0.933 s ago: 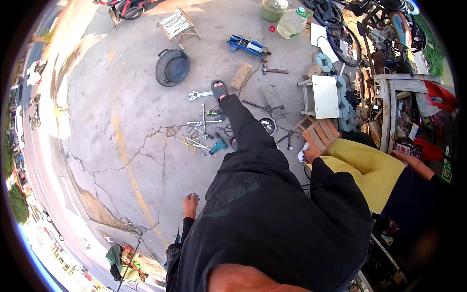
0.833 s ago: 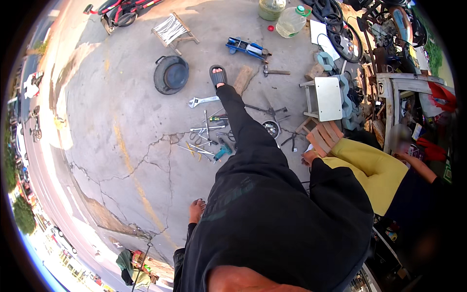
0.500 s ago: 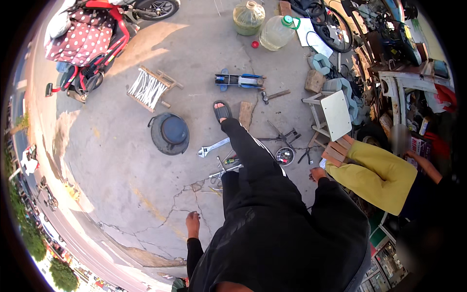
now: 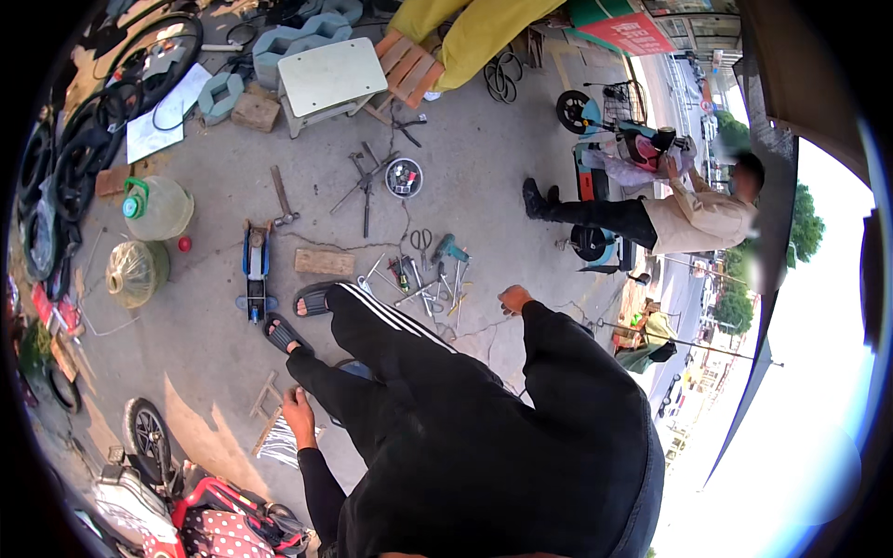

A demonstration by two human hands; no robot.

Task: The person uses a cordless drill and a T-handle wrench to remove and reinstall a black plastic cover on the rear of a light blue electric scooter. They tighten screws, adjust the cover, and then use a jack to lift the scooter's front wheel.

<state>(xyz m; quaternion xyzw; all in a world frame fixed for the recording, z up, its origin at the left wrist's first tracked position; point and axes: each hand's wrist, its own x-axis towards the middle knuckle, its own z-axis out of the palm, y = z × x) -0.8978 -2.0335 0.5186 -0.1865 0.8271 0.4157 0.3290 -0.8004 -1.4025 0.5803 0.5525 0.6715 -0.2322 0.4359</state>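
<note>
My left hand (image 4: 299,418) hangs by my left thigh, fingers slightly apart and nothing in them. It is nearest to a low folding stool (image 4: 279,441) with white straps, partly hidden behind the hand. My right hand (image 4: 514,299) is out to the right over the concrete, fingers curled in with nothing visible in them. Left of it on the ground lie several hand tools, among them scissors (image 4: 421,240) and a teal-handled tool (image 4: 452,249). A wooden block (image 4: 324,261), a blue floor jack (image 4: 256,270) and a hammer (image 4: 283,197) lie ahead of my sandalled feet.
Farther ahead are a round tub of small parts (image 4: 404,178), a white-topped stool (image 4: 332,78) and a person in yellow trousers (image 4: 493,37). Large jugs (image 4: 158,208) and tyres stand left. Another person (image 4: 693,219) is beside a scooter at right. A red-framed vehicle (image 4: 223,507) is lower left.
My view has swung to the right, shifting the tools and jugs leftward. The person by the scooter has come into sight, and both my feet now show. My hands remain without any visible object.
</note>
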